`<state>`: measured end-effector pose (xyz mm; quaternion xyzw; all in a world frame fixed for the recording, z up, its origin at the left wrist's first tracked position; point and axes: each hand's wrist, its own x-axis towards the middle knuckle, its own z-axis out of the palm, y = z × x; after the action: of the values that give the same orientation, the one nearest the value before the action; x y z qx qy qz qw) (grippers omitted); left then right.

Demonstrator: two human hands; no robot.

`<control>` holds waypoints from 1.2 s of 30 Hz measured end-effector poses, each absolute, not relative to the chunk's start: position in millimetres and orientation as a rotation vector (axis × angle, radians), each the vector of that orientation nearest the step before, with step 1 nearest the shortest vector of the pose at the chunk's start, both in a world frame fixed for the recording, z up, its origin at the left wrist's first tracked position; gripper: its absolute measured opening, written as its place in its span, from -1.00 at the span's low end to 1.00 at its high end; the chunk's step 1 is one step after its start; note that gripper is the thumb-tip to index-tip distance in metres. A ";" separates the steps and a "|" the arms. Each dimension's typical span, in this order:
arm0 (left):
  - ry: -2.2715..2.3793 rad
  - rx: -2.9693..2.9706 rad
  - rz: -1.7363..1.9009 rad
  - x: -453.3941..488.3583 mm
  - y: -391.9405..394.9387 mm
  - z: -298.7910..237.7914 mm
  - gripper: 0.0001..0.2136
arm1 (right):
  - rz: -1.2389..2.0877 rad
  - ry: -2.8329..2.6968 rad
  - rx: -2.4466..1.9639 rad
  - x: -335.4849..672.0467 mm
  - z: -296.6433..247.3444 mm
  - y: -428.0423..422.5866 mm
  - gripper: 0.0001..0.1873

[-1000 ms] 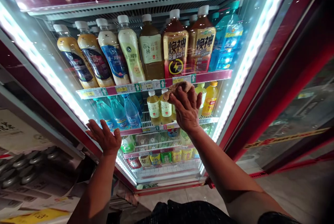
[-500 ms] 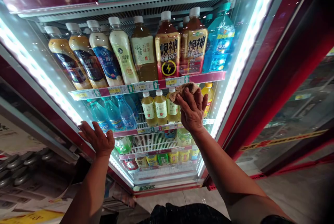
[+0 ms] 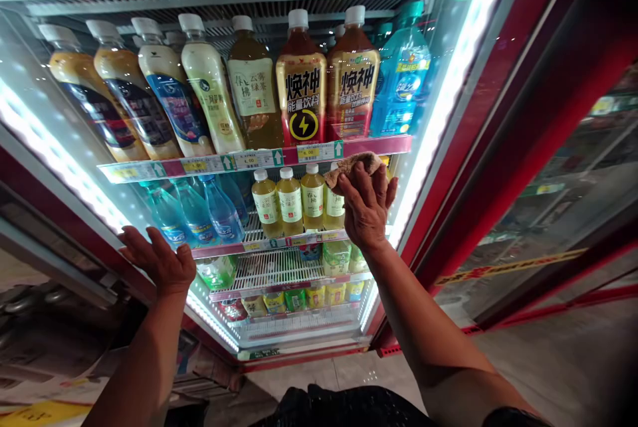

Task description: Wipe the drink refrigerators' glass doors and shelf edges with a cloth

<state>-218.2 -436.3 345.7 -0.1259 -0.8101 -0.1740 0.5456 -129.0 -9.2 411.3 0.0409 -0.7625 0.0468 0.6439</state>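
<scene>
In front of me stands a lit drinks fridge, its glass front showing small reflections. My right hand (image 3: 367, 214) has its fingers over a crumpled brown cloth (image 3: 353, 169), which is held flat just below the price strip (image 3: 256, 159) of the upper bottle shelf. Behind the cloth are small yellow-green tea bottles (image 3: 313, 196), one of them partly covered. My left hand (image 3: 162, 259) is raised with fingers spread and nothing in it, at the fridge's left edge near the blue bottles (image 3: 219, 211). Whether its palm touches the glass I cannot tell.
Several large bottles (image 3: 302, 82) line the upper shelf. Lower racks hold packs and cartons (image 3: 295, 299). Bright light strips (image 3: 451, 82) run down both sides. A red-framed fridge (image 3: 493, 204) stands to the right, and blurred dark goods (image 3: 47, 327) are at the lower left.
The view has shifted, with the shelves now further left. Against the bottles, my right hand and the cloth have slid to the right. My left hand stays spread at the left edge.
</scene>
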 end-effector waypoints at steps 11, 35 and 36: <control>-2.019 -0.200 -0.483 -220.7 -438.9 347.1 0.01 | 0.091 -1.748 0.059 -123.0 390.8 30.8 -0.29; -1.989 -0.268 -0.288 -204.4 -428.7 355.1 -0.15 | 0.057 -1.808 0.057 -115.9 390.8 83.2 -0.32; -1.993 -0.278 -0.270 -204.1 -429.3 355.2 -0.14 | 0.042 -1.809 0.073 -113.9 381.3 83.3 -0.30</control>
<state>-204.1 -429.3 355.2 -0.1164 -0.8338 -0.1128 0.5277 -113.9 83.3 381.3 0.0317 -0.7859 0.0182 0.6172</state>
